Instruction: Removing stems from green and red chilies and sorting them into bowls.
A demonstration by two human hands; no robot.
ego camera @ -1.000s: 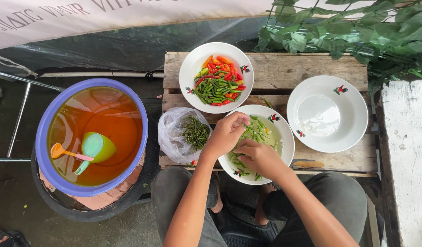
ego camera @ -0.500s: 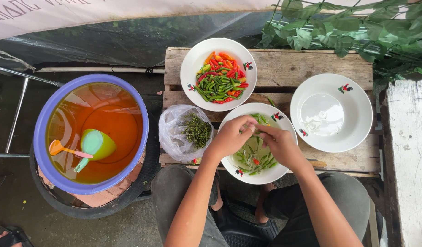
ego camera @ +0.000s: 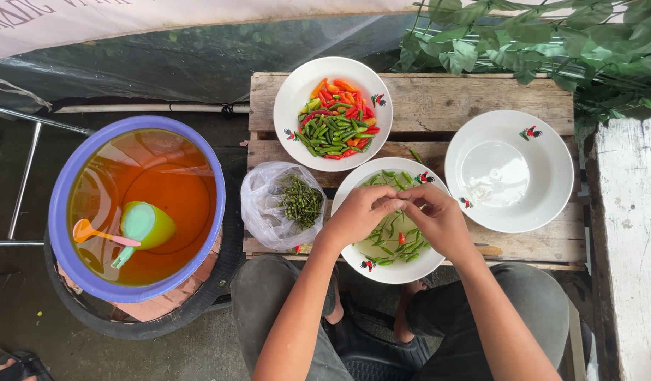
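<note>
Two hands: we see both meeting over the near bowl, fingertips pinched together on one small green chilli (ego camera: 398,202).
Left hand (ego camera: 359,214): curled, thumb and fingers closed on the chilli from 9 o'clock.
Right hand (ego camera: 438,219): fingers bent, nipping the same chilli from 3 o'clock; we cannot tell which end carries the stalk.
Near bowl (ego camera: 354,185): white, at 6 o'clock on the pallet, just in front of the knees; it holds green chillies and a red one or two in a little water.
Far bowl (ego camera: 290,92): white, at 12 o'clock from the near bowl, rims almost touching; heaped with green, red and orange chillies.
Empty-looking bowl (ego camera: 551,141): white, at 2 o'clock from the hands, only a film of water inside.
Plastic bag (ego camera: 258,204): clear, at 9 o'clock from the near bowl, touching its rim; a clump of green stalks (ego camera: 301,201) lies in it.
Wooden pallet (ego camera: 481,95): bears all three bowls and the bag.
Blue basin (ego camera: 57,212): well off at 9 o'clock, set in a black tyre (ego camera: 163,321), full of orange-tinted water with a green dipper (ego camera: 143,227) floating.
Leafy branches (ego camera: 551,35): at 1 o'clock, beyond the pallet.
</note>
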